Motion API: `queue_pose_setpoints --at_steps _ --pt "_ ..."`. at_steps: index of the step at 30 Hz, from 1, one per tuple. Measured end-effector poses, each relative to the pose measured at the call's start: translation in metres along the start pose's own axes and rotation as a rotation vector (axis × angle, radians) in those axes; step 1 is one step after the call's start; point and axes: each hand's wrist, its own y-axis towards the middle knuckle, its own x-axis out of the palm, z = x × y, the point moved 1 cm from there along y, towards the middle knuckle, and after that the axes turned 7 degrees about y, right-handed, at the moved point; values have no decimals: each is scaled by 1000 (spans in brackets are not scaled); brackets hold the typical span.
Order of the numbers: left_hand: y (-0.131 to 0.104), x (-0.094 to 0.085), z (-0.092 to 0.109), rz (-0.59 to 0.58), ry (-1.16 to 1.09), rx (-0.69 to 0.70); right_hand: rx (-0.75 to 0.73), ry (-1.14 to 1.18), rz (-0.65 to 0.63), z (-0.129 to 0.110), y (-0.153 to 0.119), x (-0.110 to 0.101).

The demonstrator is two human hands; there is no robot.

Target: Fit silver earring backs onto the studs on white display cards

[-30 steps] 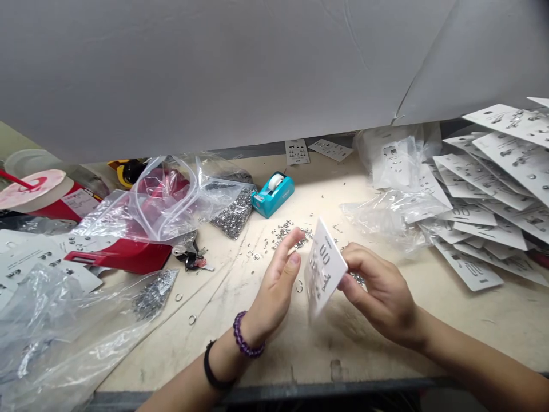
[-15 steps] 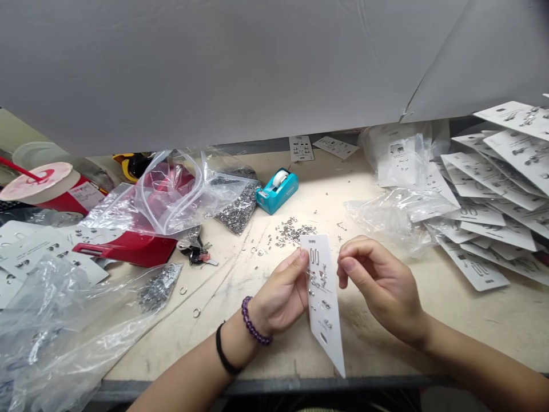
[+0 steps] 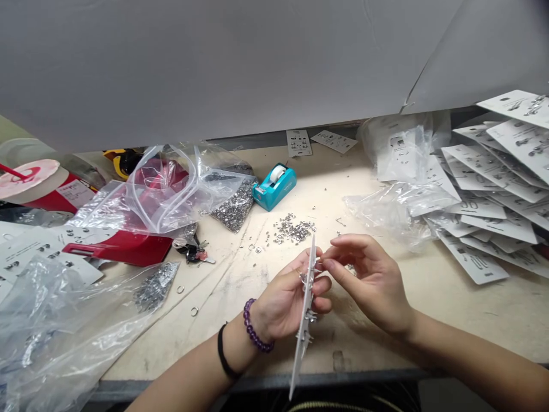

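A white card (image 3: 302,326) with small metal pieces on it stands nearly edge-on at the lower middle. My left hand (image 3: 291,297) grips the card, its fingers reaching round to the right side. Close to the card's upper right side, my right hand (image 3: 371,280) has thumb and forefinger pinched together; whatever is between them is too small to make out. Behind the hands lies a loose pile of tiny metal pieces (image 3: 294,229) on the table (image 3: 240,286).
A teal tape dispenser (image 3: 274,187) sits behind the pile. Filled cards (image 3: 484,217) are heaped at the right, beside a clear bag (image 3: 386,214). Plastic bags (image 3: 167,200), a red scoop (image 3: 124,247) and a red cup (image 3: 60,186) crowd the left.
The card has turned from showing its front to nearly edge-on. My left fingers now show round its far side, and my right hand has moved left, up to the card.
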Motion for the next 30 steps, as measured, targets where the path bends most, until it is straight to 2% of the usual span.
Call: queue_pose_setpoints --at_steps 13,30 --pt "-1 1 0 72 7 85 77 68 -81 2 -2 2" --pt "-1 0 -2 26 62 96 64 88 -88 1 -3 3"
